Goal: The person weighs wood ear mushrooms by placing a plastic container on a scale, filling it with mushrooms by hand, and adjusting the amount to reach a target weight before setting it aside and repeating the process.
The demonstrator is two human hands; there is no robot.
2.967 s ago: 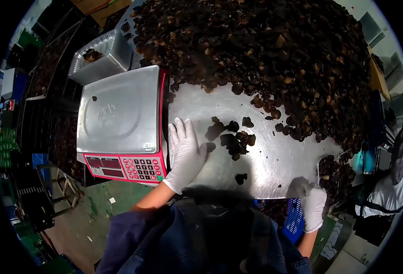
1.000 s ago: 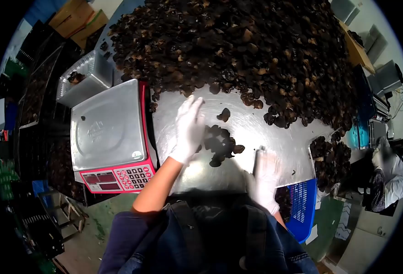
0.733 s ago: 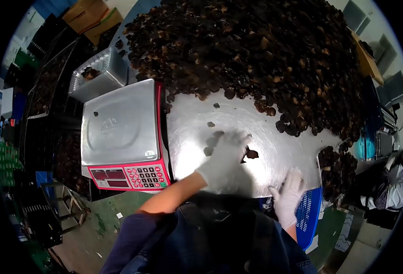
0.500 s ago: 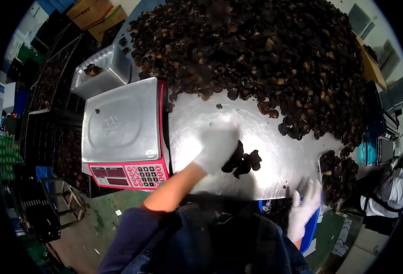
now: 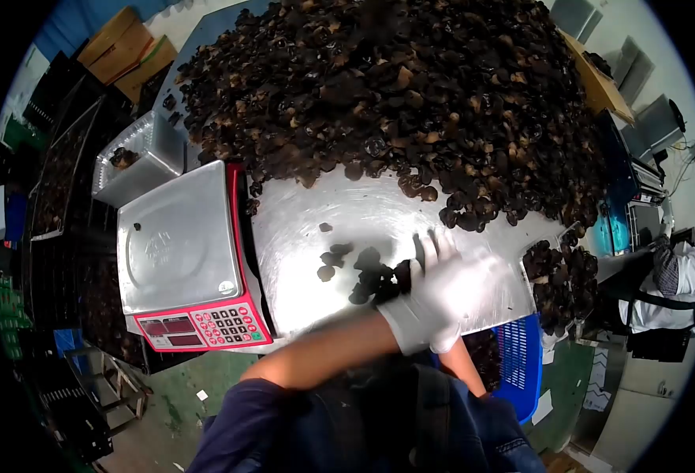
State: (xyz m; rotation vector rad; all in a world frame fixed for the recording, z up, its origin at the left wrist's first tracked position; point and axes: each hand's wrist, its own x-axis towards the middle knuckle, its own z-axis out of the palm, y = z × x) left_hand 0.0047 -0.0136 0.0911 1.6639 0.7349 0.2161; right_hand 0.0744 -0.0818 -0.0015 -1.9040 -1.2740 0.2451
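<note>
The left hand [image 5: 467, 290], blurred, is crossed over the right hand [image 5: 436, 256]; its grip cannot be told. The right's fingers are spread beside dark pieces [image 5: 369, 274] on the worktop [image 5: 292, 209].

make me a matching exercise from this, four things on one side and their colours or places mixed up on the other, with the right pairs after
Things:
1. Scale
2. Basket
3. Heap
4. Tubs

Colours or places:
A. Dark brown, spread over the table
B. Clear plastic
C. Red and silver
D. Blue, below the table's near edge

Right pairs: 1-C, 2-D, 3-A, 4-B
</note>
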